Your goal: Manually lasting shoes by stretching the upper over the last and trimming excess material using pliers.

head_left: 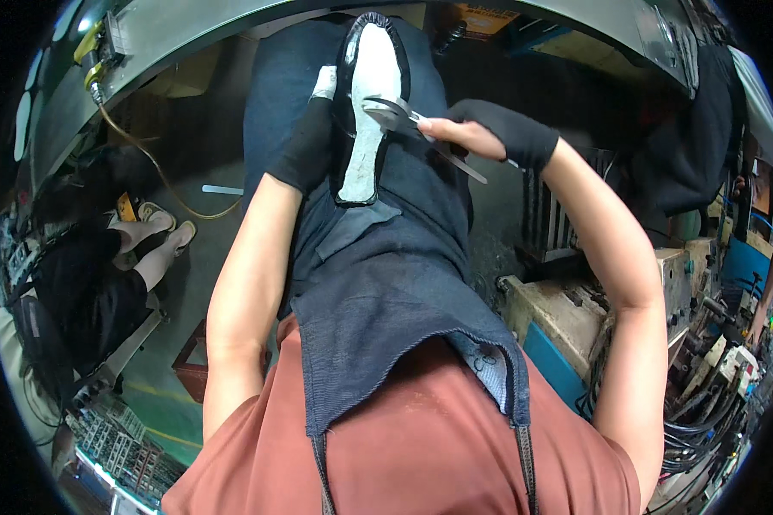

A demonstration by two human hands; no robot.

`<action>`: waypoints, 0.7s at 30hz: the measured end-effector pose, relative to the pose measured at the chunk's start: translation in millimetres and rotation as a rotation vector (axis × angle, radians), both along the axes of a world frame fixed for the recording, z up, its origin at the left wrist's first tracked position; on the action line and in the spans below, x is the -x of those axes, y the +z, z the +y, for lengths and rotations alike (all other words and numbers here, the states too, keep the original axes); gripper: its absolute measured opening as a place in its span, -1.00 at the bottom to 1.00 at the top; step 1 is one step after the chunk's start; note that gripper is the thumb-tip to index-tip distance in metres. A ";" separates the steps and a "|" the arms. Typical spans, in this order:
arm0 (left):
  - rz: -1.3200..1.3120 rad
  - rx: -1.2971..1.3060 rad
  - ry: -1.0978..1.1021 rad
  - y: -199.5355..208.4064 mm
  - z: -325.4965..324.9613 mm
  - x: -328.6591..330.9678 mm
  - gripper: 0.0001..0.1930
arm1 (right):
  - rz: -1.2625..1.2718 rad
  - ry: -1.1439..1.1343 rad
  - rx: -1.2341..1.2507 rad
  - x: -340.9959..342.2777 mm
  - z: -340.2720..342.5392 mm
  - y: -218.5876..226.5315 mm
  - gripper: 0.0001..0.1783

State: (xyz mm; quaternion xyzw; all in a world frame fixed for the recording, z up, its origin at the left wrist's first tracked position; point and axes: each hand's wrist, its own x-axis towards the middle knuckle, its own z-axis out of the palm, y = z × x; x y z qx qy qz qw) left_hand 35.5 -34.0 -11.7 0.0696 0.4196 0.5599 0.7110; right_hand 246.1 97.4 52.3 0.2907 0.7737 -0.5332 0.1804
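A black shoe upper on its last lies sole side up across my lap, its toe pointing away from me. Its bottom is white toward the toe and pale greenish at the heel, with black material gathered around the rim. My left hand, in a black glove with a white-wrapped fingertip, is closed around the left side of the shoe. In my right hand, also black-gloved with bare fingertips, is a pair of metal pincers. The head of the pincers is over the middle of the shoe bottom; whether it touches is unclear. The handles slant down to the right.
A grey metal bench edge curves across the front. On its left lies a yellow tool with a hose. Worn machinery stands close at my right, with cables. Another person sits at the left.
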 end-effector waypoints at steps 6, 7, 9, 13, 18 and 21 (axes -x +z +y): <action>-0.042 -0.065 -0.019 -7.2 0.7 -4.9 -0.37 | -0.111 -0.349 0.542 12.1 -11.6 13.1 -0.45; 0.094 -0.095 0.015 -9.0 2.6 -7.8 -0.39 | 0.001 -0.099 -0.214 10.5 -30.2 12.8 -0.50; 0.059 -0.081 0.035 -4.3 6.9 -12.7 -0.39 | 0.375 0.180 -1.229 5.1 -40.2 6.2 -0.58; 0.077 0.034 0.034 1.4 13.6 -20.6 -0.35 | 0.185 0.055 -0.853 -5.2 -37.8 7.9 -0.50; 0.078 0.088 0.030 -0.6 15.0 -22.6 -0.38 | 0.070 -0.676 0.578 2.0 -47.9 8.8 -0.53; 0.811 0.021 0.020 -24.9 8.6 -29.5 -0.52 | 0.185 -0.174 -0.550 -4.8 -52.7 9.6 -0.54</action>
